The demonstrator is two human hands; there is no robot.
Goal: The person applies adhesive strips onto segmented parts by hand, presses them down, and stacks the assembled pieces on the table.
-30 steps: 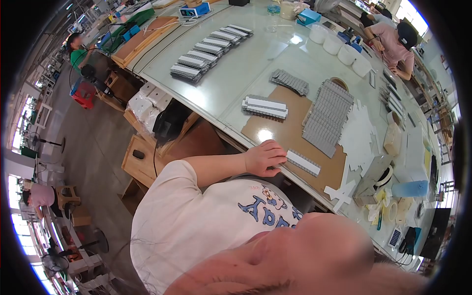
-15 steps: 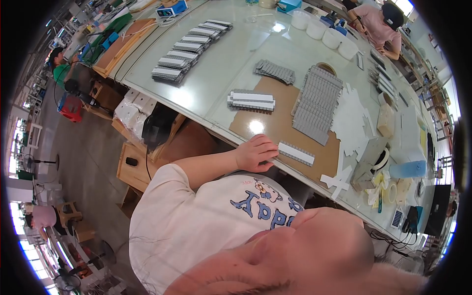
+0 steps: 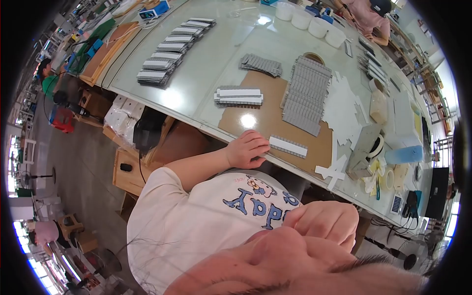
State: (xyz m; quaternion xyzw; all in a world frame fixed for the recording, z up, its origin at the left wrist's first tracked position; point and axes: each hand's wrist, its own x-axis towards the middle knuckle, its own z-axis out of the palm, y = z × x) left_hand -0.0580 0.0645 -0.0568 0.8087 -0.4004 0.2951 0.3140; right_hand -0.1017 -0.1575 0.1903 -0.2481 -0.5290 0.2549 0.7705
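Rests left hand [image 3: 247, 149] at gray-and-white strip [image 3: 288, 146], with grip unclear; curls right hand [image 3: 325, 222], with fingers folded; could, through careless nudging, push strip off counter [image 3: 204, 66].

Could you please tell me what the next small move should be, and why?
Perhaps lower the right hand to the free end of the strip: it is raised off the table, while only the left hand is at the other end.

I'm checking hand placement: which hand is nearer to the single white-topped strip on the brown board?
Left. The left hand is at one end of the strip; the right hand is by the face, well away from it.
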